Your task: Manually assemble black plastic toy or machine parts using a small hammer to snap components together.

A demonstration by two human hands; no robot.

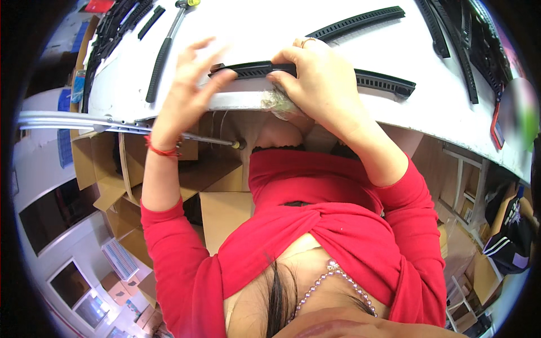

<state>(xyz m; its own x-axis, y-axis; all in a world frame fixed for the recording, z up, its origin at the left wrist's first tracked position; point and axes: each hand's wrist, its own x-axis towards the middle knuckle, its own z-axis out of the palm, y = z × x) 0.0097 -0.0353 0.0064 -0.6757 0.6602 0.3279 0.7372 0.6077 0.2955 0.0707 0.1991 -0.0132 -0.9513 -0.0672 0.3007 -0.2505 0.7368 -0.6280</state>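
A long black slotted plastic strip (380,81) lies along the near edge of the white table. My right hand (321,79) grips the strip near its middle, thumb on the near side and fingers over the top. At the strip's left end, my left hand (194,79) has its fingers spread, slightly blurred, with the thumb close to the strip or touching it. Behind my right hand lies a second black slotted strip (360,25), slanting up to the right. A hammer (163,56) with a black handle and a yellow tip rests left of my left hand.
More black strips are piled on the table's far left (115,34) and right (465,50). Clear tape or film (277,100) clings to the table edge before me. Open cardboard boxes (225,217) stand below, beside a metal rail (84,119). A dark bag (510,236) sits at right.
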